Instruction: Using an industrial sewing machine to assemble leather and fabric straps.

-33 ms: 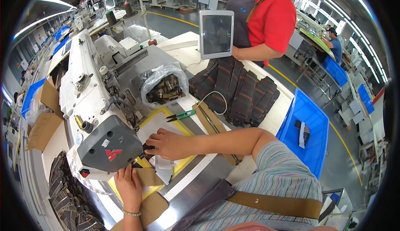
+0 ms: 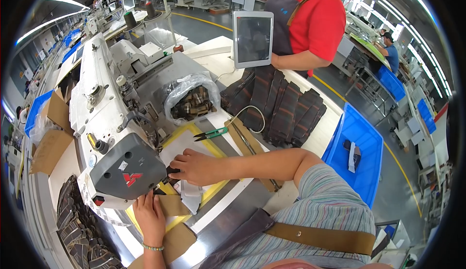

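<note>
A white sewing machine (image 2: 92,104) with a grey head cover stands at left over a yellow-edged white plate (image 2: 172,145). My left hand (image 2: 150,215) lies beside the needle area, fingers fairly flat on brown card (image 2: 172,206); its fingertips are partly hidden by the head. My right hand (image 2: 191,167) curls its fingers at a small dark piece by the needle, too hidden to name. Below it is a folded white piece (image 2: 191,196). Green-handled snips (image 2: 211,134) lie above my right hand, near a plastic bag of small pieces (image 2: 191,101).
Stacks of dark striped fabric (image 2: 274,106) lie behind my right arm; more pieces (image 2: 82,225) hang at lower left. A blue bin (image 2: 359,177) is at right, cardboard boxes (image 2: 51,143) at left. A co-worker in red (image 2: 315,31) stands behind a small screen (image 2: 252,38).
</note>
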